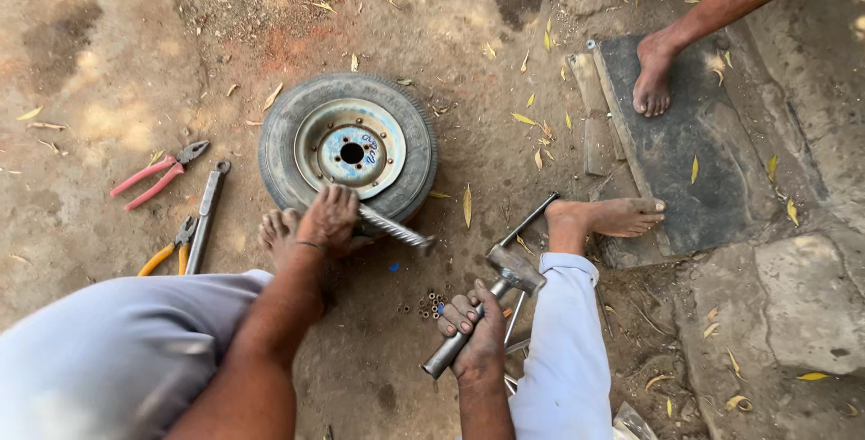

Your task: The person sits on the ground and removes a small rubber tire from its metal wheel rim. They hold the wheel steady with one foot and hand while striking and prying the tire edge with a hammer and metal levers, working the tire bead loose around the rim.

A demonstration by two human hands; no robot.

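My left hand [330, 217] is closed on a ribbed steel bar [394, 229], its tip set at the tyre's edge of the small wheel [350, 146] lying flat on the ground. My right hand [476, 336] grips a hammer [491, 300], raised beside, so it can strike.

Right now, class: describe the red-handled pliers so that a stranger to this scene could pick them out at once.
Find the small tyre lying flat on the dirt. Left of it, beyond a long grey wrench, lie the red-handled pliers. Another pair lies nearer the person's knee, but its handles are yellow.
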